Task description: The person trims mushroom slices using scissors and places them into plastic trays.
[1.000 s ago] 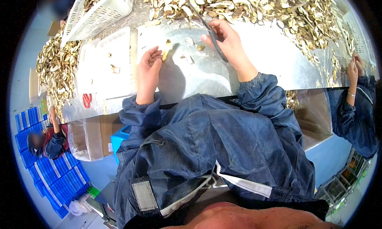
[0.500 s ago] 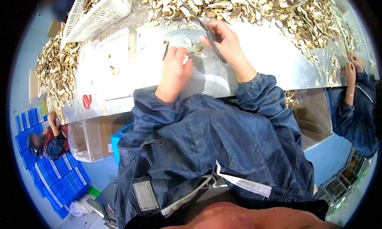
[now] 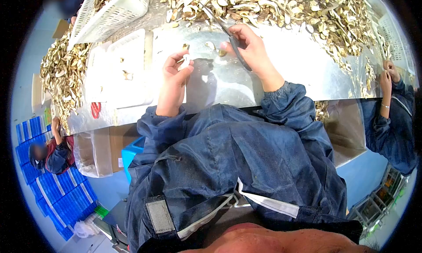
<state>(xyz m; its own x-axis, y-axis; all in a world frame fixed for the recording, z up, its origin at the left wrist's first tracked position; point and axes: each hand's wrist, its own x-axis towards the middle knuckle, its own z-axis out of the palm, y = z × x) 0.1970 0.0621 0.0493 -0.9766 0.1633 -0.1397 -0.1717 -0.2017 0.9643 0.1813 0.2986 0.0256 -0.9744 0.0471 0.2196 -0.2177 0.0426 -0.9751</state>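
Between the thumb and fingers of my left hand (image 3: 175,77) is a pale dried mushroom slice (image 3: 184,61). My right hand (image 3: 251,48) is closed around a long dark tool (image 3: 237,50) with a thin metal end pointing at the heap; whether it is tweezers or scissors I cannot tell. On the shiny metal table (image 3: 228,83), a few loose slices (image 3: 210,45) lie between my hands. A large heap of dried mushroom slices (image 3: 272,9) spreads along the far side.
Left of my hands sits a white tray (image 3: 148,72) with a few bits. A white slotted basket (image 3: 112,22) stands behind it, near another slice pile (image 3: 63,72). Red scissor-like handles (image 3: 95,110) lie at the front edge. Co-workers' hands are at both sides.
My left hand has moved left, away from the loose slices, and turned up with the pale slice in its fingers. My right hand and its tool have barely moved.
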